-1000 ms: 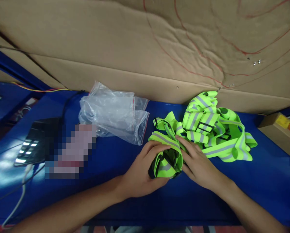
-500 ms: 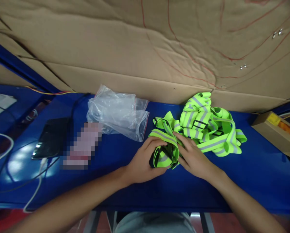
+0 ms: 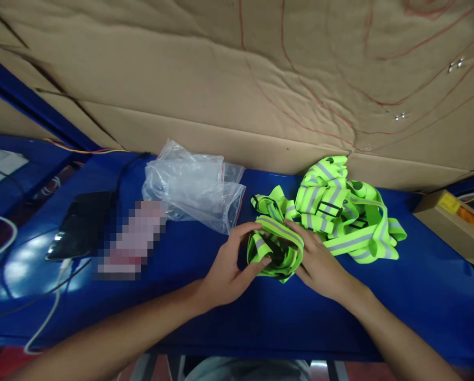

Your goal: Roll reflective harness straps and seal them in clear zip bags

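Between my hands is a rolled bundle of neon-yellow reflective strap (image 3: 279,227) with a grey stripe, its coil opening turned toward me. My left hand (image 3: 231,264) grips its left side, thumb on the near inner edge and fingers at the upper rim. My right hand (image 3: 318,259) wraps the right side, with some of its fingers hidden behind the coil. A loose end of yellow strap with a black buckle (image 3: 271,203) lies just beyond the roll. Right of it is a heap of similar reflective straps (image 3: 328,196) with black buckles.
Clear plastic bags (image 3: 193,185) lie at the back of the blue table (image 3: 320,328). On the left are a black phone (image 3: 80,225) with a white cable (image 3: 58,296) and a blurred-out pinkish item (image 3: 136,238). A cardboard box (image 3: 451,222) stands far right, before a cardboard wall (image 3: 181,79).
The strap roll has shifted slightly right and its opening shows wider. My left thumb has moved from below the roll onto its inner edge. The view has tilted a little.
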{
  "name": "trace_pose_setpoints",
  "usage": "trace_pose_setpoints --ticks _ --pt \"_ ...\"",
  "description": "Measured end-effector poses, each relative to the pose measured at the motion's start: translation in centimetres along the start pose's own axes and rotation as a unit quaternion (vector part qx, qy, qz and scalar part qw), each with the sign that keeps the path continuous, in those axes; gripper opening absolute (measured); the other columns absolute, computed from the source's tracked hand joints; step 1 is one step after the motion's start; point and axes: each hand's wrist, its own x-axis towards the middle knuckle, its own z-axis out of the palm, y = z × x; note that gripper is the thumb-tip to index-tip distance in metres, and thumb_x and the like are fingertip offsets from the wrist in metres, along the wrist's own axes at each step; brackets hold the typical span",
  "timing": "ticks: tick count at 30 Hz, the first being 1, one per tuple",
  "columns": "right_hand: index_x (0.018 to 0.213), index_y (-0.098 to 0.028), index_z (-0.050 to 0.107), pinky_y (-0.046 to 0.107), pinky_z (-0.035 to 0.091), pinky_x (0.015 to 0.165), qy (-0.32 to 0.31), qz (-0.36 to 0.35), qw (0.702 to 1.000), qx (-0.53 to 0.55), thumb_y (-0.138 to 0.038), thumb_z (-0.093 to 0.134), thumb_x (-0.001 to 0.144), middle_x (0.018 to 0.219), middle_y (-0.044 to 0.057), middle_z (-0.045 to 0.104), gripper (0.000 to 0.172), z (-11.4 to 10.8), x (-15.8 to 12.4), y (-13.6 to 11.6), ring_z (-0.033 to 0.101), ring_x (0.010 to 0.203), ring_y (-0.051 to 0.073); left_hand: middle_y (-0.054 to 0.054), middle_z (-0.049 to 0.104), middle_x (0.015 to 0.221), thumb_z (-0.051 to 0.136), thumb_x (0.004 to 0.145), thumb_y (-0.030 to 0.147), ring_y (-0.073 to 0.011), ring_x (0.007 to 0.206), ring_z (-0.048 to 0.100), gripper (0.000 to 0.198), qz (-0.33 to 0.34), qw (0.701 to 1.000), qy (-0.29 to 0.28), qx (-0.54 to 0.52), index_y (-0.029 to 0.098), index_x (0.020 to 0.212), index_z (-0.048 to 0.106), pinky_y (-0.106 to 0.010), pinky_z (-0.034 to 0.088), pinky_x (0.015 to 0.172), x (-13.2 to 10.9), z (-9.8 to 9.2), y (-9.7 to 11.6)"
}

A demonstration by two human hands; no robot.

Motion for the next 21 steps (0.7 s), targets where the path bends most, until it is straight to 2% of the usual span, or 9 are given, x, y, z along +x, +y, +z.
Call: trace_pose_setpoints --ticks 4,7,9,10,12,14,15,18,21 --pt "0.156 -0.020 0.040 0.055 0.053 0.111 0.069 0.029 0.996 0.055 -0.026 0.054 0.104 0.161 0.021 0.044 0.055 -0.3 0.0 -0.6 0.049 0.147 0.035 -0.009 0.057 0.138 0.064 0.099 0.015 -0.0204 0.128 0.062 0.051 0.017 0.999 0.003 -0.034 0.031 0.142 0.042 -0.033 0.055 0.103 -0.1 -0.1 0.7" --pt "0.160 -0.022 0.038 0.050 0.050 0.115 0.206 0.068 0.970 0.110 -0.023 0.051 0.104 0.154 0.018 0.051 0.057 -0.8 -0.3 -1.9 0.048 0.149 0.031 -0.012 0.050 0.142 0.064 0.093 0.008 -0.0241 0.137 0.053 0.049 0.066 0.998 0.001 0.003 0.029 0.133 0.046 -0.040 0.052 0.109 -0.2 -0.2 1.1" --pt "0.158 -0.023 0.043 0.048 0.048 0.114 0.258 0.019 0.961 0.099 -0.032 0.055 0.105 0.145 0.016 0.056 0.055 -1.0 -0.5 -2.9 0.055 0.140 0.030 -0.011 0.050 0.139 0.064 0.089 0.004 -0.0237 0.134 0.053 0.050 0.077 0.996 -0.003 0.038 0.028 0.130 0.049 -0.042 0.050 0.112 -0.4 -0.1 1.0" --pt "0.155 -0.021 0.046 0.048 0.047 0.113 0.249 -0.021 0.965 0.080 -0.039 0.058 0.104 0.140 0.016 0.059 0.055 -1.2 -0.5 -3.4 0.058 0.134 0.030 -0.010 0.051 0.136 0.066 0.088 0.004 -0.0236 0.133 0.053 0.051 0.072 0.996 -0.001 0.046 0.028 0.130 0.049 -0.043 0.049 0.113 -0.5 0.1 0.9" --pt "0.150 -0.017 0.051 0.047 0.045 0.111 0.176 -0.070 0.981 0.039 -0.053 0.063 0.102 0.131 0.015 0.066 0.061 -1.3 -0.2 -4.1 0.063 0.124 0.029 -0.010 0.052 0.131 0.072 0.086 0.008 -0.0241 0.130 0.054 0.057 0.048 0.998 0.005 0.039 0.029 0.133 0.047 -0.044 0.049 0.113 -0.6 0.4 0.7" --pt "0.146 -0.013 0.053 0.047 0.044 0.108 0.108 -0.052 0.993 0.022 -0.056 0.062 0.102 0.128 0.015 0.071 0.063 -1.2 0.3 -4.1 0.066 0.121 0.029 -0.010 0.053 0.132 0.078 0.084 0.013 -0.0252 0.132 0.055 0.069 0.027 1.000 -0.010 0.001 0.030 0.141 0.042 -0.045 0.051 0.114 -0.8 0.7 0.7" --pt "0.145 -0.013 0.053 0.046 0.044 0.107 0.095 -0.035 0.995 0.027 -0.054 0.060 0.103 0.128 0.015 0.072 0.059 -1.1 0.5 -3.8 0.067 0.120 0.028 -0.011 0.053 0.135 0.079 0.083 0.015 -0.0259 0.134 0.055 0.075 0.026 0.999 -0.029 -0.021 0.031 0.144 0.039 -0.045 0.051 0.114 -0.8 0.7 0.8" --pt "0.139 -0.018 0.056 0.043 0.044 0.106 0.115 -0.011 0.990 0.081 -0.037 0.057 0.106 0.127 0.011 0.073 0.038 -0.9 0.7 -2.5 0.069 0.118 0.024 -0.013 0.053 0.143 0.074 0.087 0.015 -0.0265 0.139 0.054 0.074 0.042 0.995 -0.076 -0.048 0.030 0.149 0.037 -0.043 0.051 0.115 -0.8 0.4 1.4" --pt "0.134 -0.020 0.059 0.041 0.043 0.111 0.169 -0.003 0.976 0.140 -0.018 0.053 0.102 0.123 0.008 0.074 0.033 -0.9 0.3 -1.8 0.070 0.119 0.021 -0.010 0.063 0.130 0.059 0.095 0.007 -0.0213 0.124 0.064 0.056 0.053 0.997 -0.049 0.007 0.029 0.145 0.044 -0.037 0.055 0.105 -0.4 -0.3 1.7"
